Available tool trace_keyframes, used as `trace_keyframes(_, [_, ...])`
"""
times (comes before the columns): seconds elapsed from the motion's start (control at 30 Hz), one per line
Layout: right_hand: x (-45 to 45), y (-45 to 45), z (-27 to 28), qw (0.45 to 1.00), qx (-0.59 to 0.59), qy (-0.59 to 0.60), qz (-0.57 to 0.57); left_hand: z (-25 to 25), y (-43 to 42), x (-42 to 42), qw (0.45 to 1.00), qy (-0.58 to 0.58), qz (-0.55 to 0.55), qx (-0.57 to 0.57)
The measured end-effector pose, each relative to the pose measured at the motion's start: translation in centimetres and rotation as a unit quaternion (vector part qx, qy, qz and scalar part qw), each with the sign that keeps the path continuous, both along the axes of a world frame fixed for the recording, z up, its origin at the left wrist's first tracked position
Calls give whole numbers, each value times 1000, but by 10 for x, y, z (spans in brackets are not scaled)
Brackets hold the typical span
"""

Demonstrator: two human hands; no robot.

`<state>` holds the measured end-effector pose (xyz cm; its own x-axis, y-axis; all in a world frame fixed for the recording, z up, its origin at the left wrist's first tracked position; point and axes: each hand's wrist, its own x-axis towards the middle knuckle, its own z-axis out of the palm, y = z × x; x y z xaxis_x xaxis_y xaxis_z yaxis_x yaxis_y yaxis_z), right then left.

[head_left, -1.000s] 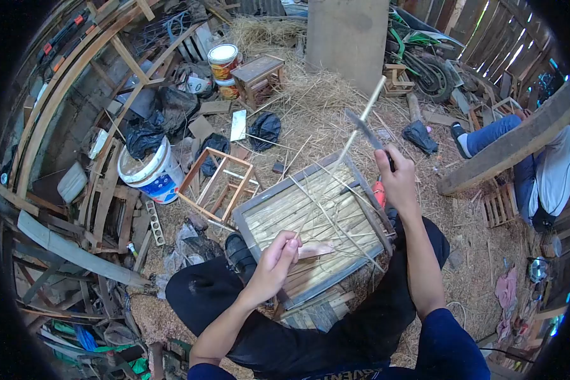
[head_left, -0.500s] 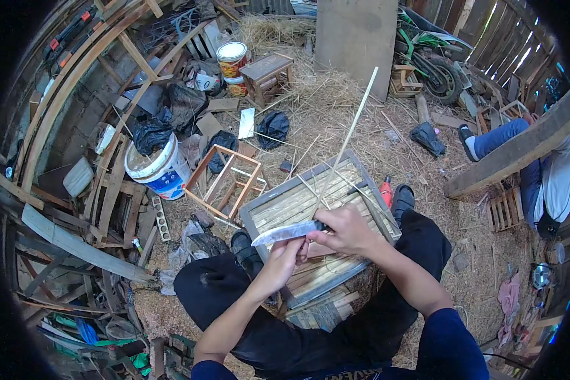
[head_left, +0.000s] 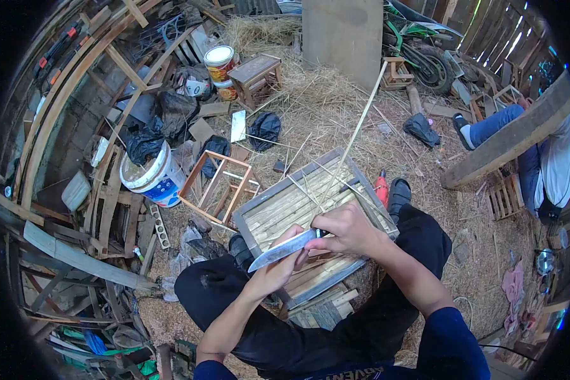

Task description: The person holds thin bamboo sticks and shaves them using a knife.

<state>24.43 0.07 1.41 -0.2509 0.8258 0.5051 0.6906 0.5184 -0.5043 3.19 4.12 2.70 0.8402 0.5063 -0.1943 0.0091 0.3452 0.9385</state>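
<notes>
A broad-bladed knife point(head_left: 284, 250) is held by its dark handle in my right hand point(head_left: 346, 231), its blade pointing left across my left hand. My left hand point(head_left: 278, 271) is closed just under the blade, fingers near the lower end of a long pale strip point(head_left: 364, 117), which rises away toward the upper right. Where the fingers meet the strip is partly hidden. Below both hands lies a wood-framed slatted panel point(head_left: 269, 218) with several thin strips across it, between my legs.
A small wooden frame point(head_left: 218, 183) and a white bucket point(head_left: 155, 180) stand at left. Beyond are paint tins point(head_left: 220, 63) and a stool point(head_left: 254, 68). A red tool point(head_left: 381, 189) lies by my right foot. At right, a person's leg point(head_left: 497, 123) shows behind a slanted beam point(head_left: 513, 142).
My right hand has come down from over the strip's upper part to my left hand, the knife now pointing left. Over the last half second the blade has tilted more steeply.
</notes>
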Motion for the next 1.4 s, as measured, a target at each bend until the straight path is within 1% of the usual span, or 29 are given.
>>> trace_keyframes(0.1, [2, -4, 2, 999, 28, -27, -21, -2, -2, 0, 1000, 2, 0, 2])
trace_keyframes(0.2, [3, -7, 6, 998, 41, -46, -35, -2, -4, -1, 999, -27, -4, -39])
trace_keyframes(0.3, [2, -10, 8, 997, 40, -52, -49, 4, -8, 2, 998, -43, -4, -45])
trace_keyframes(0.33, [2, -11, 9, 996, 39, -53, -54, 1, -8, -1, 996, -56, 7, -70])
trace_keyframes(0.4, [11, -7, -3, 992, 50, -2, -112, -8, -7, -8, 989, -81, 26, -122])
trace_keyframes(0.43, [21, -4, -3, 988, 57, 23, -142, -5, -8, -8, 989, -77, 29, -120])
trace_keyframes(0.47, [45, -6, 5, 982, 51, -81, -165, 0, -10, -8, 990, -73, 31, -119])
trace_keyframes(0.5, [46, -8, 5, 982, 50, -74, -169, 2, -11, -7, 990, -69, 33, -120])
trace_keyframes(0.63, [43, -12, 0, 984, 39, -58, -162, -7, -13, -9, 990, -75, 25, -119])
trace_keyframes(0.73, [41, -18, -4, 986, 20, -63, -152, -11, -8, -12, 986, -62, -26, -150])
trace_keyframes(0.83, [41, -18, -4, 986, 20, -85, -143, -7, -8, -5, 996, -38, -2, -84])
trace_keyframes(0.87, [39, -18, -4, 986, 20, -83, -140, -13, -8, -3, 996, -49, 22, -76])
trace_keyframes(0.97, [36, -14, -1, 987, 29, -76, -137, 12, -7, 5, 981, -22, 82, -175])
trace_keyframes(1.0, [35, -12, -3, 987, 34, -73, -139, 14, -1, 2, 981, -39, 59, -183])
trace_keyframes(1.1, [35, -10, -1, 989, 28, -49, -140, 13, -1, 6, 985, -14, 90, -144])
trace_keyframes(1.2, [35, -9, 2, 990, 22, -39, -136, 13, 2, 8, 992, 1, 85, -97])
trace_keyframes(1.3, [35, -6, 1, 990, 27, -30, -134, 15, 4, 7, 994, -12, 79, -78])
trace_keyframes(1.4, [34, -2, 5, 991, 31, -35, -126, 18, 5, 6, 993, -11, 79, -89])
